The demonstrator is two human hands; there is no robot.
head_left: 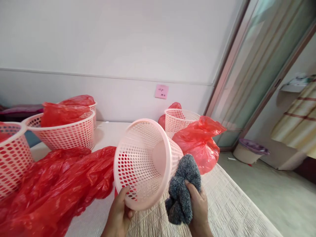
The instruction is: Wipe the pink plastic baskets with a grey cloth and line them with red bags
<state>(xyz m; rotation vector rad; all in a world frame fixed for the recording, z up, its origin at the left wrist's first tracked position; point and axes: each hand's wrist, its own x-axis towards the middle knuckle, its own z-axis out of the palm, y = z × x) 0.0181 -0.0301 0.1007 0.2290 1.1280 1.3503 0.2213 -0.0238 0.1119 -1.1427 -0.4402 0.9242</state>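
Against a plain white wall (118, 42) bearing a square pink paper note (161, 91), a bed-like surface spread with a beige woven mat (229, 204) holds the work. Just above it, between the two hands, a pale pink, round plastic basket with perforated walls (148, 158) is tilted so its mouth faces the wearer. The left hand (119, 209) pinches its lower rim, thumb over the edge and fingers beneath. The right hand (198, 204) clutches a bunched, fuzzy dark-grey cloth (184, 189) beside the basket's right side; whether cloth and plastic touch cannot be told. The step in hand looks like working the cloth over the basket's outside, and the next move seems to call for a firm left hold on the rim while the right presses the cloth to the wall. A heap of crinkled, glossy red plastic (61, 187) lies at left, near a wide pink perforated basket (70, 133); a puffed red plastic bag (197, 144) sits at right, behind the cloth.
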